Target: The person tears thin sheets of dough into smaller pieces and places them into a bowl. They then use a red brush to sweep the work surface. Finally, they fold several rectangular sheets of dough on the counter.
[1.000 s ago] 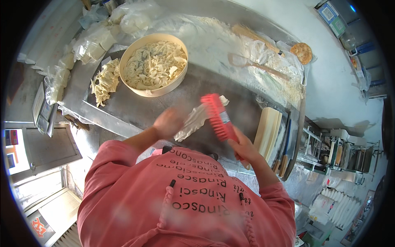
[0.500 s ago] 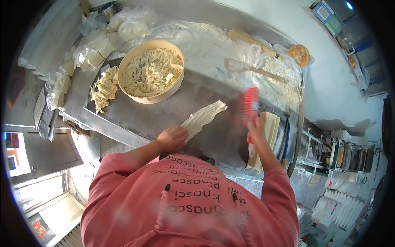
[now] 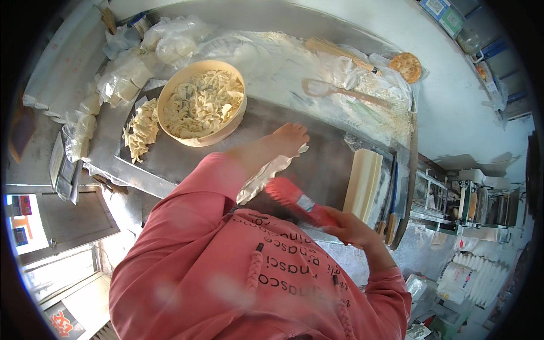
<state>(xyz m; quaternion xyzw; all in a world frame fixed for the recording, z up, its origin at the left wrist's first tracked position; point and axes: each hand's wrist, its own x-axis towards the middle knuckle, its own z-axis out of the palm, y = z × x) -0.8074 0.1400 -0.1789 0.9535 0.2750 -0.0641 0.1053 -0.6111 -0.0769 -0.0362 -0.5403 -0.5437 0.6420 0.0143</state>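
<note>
A long, pale strip of dough [image 3: 266, 177] lies slantwise on the dark metal worktop in front of me. Stretched out over its far end is my left hand [image 3: 290, 139], with its fingers curled at the dough. My left forearm covers part of the strip's left side. My right hand [image 3: 347, 226] grips the handle of a red brush [image 3: 297, 201]. The brush head is a little blurred and points left, close to the near part of the strip. Whether its bristles touch the dough I cannot tell.
A round, pale-rimmed container [image 3: 242, 107] of cut dough pieces stands at the back left, with a dough heap [image 3: 141, 130] beside it. Cream-coloured blocks [image 3: 362, 181] lie on the right, near a blue knife [image 3: 392, 198]. A wooden paddle [image 3: 357, 96] rests on the floured area behind.
My left hand has moved from the strip's near end to its far end. The brush has swung from the right, down and left towards the dough.
</note>
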